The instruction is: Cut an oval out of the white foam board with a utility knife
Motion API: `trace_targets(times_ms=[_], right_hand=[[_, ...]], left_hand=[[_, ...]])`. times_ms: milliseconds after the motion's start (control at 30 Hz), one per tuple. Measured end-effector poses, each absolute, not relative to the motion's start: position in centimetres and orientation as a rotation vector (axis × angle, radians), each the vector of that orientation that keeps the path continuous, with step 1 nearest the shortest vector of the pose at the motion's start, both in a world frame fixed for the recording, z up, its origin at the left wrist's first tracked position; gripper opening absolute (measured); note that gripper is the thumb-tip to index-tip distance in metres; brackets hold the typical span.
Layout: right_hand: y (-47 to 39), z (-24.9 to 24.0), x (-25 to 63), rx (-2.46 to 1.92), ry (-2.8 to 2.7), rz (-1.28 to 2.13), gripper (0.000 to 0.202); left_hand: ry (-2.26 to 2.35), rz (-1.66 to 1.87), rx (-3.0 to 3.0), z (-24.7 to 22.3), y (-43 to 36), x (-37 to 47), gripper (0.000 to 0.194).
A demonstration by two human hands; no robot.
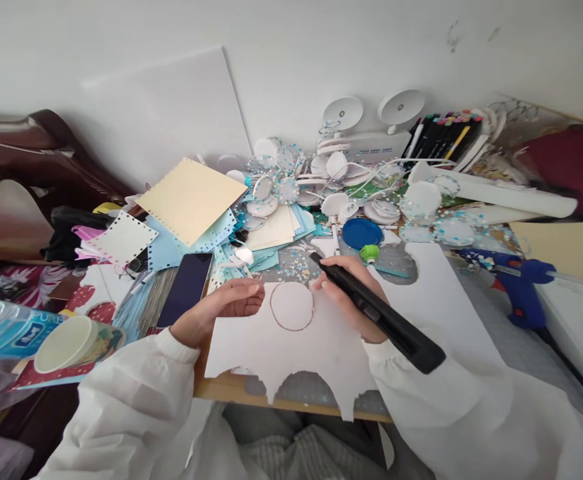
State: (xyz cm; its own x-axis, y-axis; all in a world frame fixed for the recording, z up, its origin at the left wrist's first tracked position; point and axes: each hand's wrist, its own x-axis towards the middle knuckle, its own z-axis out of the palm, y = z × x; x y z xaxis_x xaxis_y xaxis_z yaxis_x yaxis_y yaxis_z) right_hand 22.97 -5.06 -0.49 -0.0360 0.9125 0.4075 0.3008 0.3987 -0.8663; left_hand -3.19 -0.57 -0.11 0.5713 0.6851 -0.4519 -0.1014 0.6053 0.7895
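Note:
A white board (pixel 251 340) with scalloped cut-outs lies at the table's front edge, a circle (pixel 292 307) drawn near its top. At the circle's left, my left hand (pixel 226 303) rests by the board's upper edge, fingers curled, with nothing visible in it. My right hand (pixel 354 293) is wrapped round a long black tool (pixel 386 317), probably a cutter or hot knife, on the circle's right side. The tool's tip points up and left, beyond the circle. Behind the hands lie a blue round lid (pixel 362 233) and a small green cap (pixel 370 253).
A dark phone (pixel 185 287), a paper cup (pixel 68 343) and a plastic-wrapped pack (pixel 11 333) are at the left. White discs (pixel 336 165) and coloured paper (pixel 194 200) pile up behind. At right are a blue glue gun (pixel 518 280) and another white board (pixel 436 300).

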Motion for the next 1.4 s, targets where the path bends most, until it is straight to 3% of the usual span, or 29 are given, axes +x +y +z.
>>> trace_targets(times_ms=[433, 833, 1400], right_hand=[[-3.8, 1.4, 19.4, -1.139, -1.366, 0.885, 0.021], [-5.1, -1.0, 18.8, -1.29, -1.478, 0.622, 0.015], [-4.6, -0.7, 18.2, -1.403, -1.522, 0.747, 0.013]], left_hand=[[1.01, 0.429, 1.63, 0.6, -1.5, -2.1, 0.033], [1.003, 0.427, 1.655, -0.6, -2.0, -1.9, 0.025], [1.016, 0.465, 1.705, -0.5, -2.0, -1.6, 0.017]])
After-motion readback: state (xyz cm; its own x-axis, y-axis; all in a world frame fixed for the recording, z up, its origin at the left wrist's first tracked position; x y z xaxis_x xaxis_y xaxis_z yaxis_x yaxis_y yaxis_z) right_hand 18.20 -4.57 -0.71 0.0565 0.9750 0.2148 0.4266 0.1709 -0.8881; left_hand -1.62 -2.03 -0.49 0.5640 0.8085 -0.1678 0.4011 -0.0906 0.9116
